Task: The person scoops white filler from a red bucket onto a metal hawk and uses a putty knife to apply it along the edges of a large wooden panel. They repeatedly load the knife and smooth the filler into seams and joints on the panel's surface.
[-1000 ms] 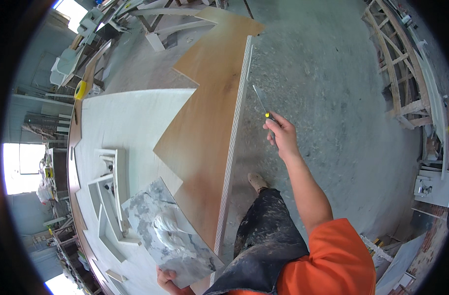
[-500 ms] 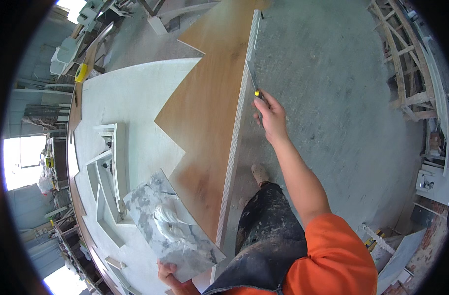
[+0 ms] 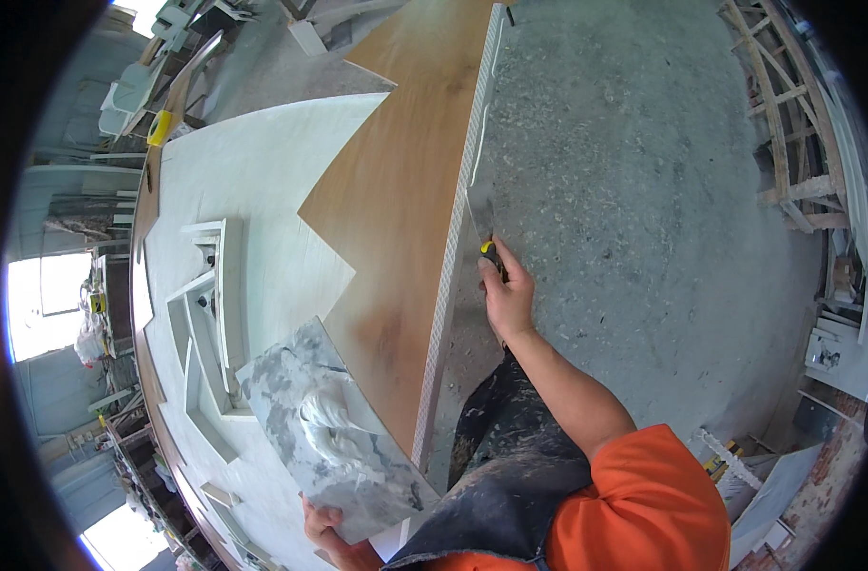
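Observation:
My right hand [image 3: 510, 290] is closed round the black and yellow handle of a putty knife [image 3: 481, 211]. The knife's metal blade lies against the side edge of a long panel, whose white mesh-patterned strip [image 3: 460, 190] runs along that edge. White filler shows on the far stretch of the edge. With my left hand [image 3: 321, 521] I grip the near edge of a flat grey-smeared board [image 3: 282, 400]. A mound of white paste [image 3: 329, 423] sits on the board. It is held over the panel's brown wood-grain part [image 3: 386, 209], which has a zigzag border.
White angled frame pieces [image 3: 229, 314] lie on the panel's white surface [image 3: 282, 171]. A yellow tape roll [image 3: 159, 127] is at its far left corner. To the right spreads a speckled concrete floor [image 3: 643, 219]; a wooden rack [image 3: 786, 114] stands beyond it.
My right hand has drawn the putty knife nearer along the panel's edge. A longer line of white filler shows behind the blade. My left hand and the board have hardly moved.

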Available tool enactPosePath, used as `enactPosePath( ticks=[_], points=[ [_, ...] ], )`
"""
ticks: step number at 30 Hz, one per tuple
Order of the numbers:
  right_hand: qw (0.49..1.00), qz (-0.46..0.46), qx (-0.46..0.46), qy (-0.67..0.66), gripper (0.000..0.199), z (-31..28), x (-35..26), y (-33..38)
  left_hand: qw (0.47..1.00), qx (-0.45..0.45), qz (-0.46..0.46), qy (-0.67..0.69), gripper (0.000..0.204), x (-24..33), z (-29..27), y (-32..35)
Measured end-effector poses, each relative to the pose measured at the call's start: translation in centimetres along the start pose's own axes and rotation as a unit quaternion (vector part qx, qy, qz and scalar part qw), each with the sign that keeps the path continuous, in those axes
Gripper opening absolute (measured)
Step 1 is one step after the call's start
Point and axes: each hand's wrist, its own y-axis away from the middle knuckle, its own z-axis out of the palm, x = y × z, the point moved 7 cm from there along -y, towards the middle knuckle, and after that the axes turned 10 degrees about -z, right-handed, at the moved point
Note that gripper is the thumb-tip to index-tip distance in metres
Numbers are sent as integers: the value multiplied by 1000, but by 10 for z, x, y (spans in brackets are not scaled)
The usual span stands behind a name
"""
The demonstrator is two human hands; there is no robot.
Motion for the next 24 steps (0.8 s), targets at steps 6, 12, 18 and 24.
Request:
enactPosePath(
  ticks=[6,12,18,24],
  points=[
    [998,42,22,40,44,-20,17,14,995,-104,7,12,52,-4,-40,-9],
    [926,88,-368,8,46,6,-156,103,968,-246,-20,47,77,6,-66,-33],
    [799,-230,-531,163,43,83,-239,179,954,-289,-37,74,75,8,-94,-55],
    [741,-249,-557,280,36,85,-243,210,945,-306,-38,110,71,1,-93,-60]
  ],
)
